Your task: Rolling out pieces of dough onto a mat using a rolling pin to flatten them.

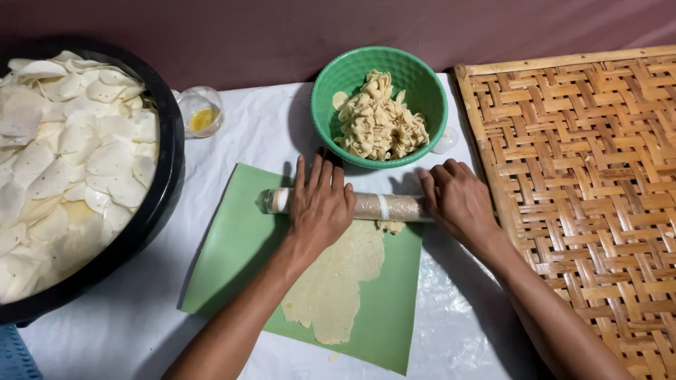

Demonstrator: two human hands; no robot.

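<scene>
Across the right side of the frame lies the woven bamboo tray (584, 204), and at far left the black basin (166, 176) holds a heap of thin white dough discs (70, 155). Between them, on the white-covered counter (451, 331), your green mat (239, 246) carries the flattened dough sheet (338, 281), just below centre. Above it, the green bowl (331, 105) is piled with dough scraps (377, 116), and a small clear cup (201, 109) with something yellow stands to its left.

Your rolling pin (380, 206) lies crosswise at the sheet's upper end. Your left hand (320, 204) rests flat and open on it, fingers spread; your right hand (458, 197) curls over its right end. Judging from the sheet's ragged shape, press evenly with both palms, keep the pin square to the mat, and take in the small lump (391, 226) under the pin so the thickness stays uniform.
</scene>
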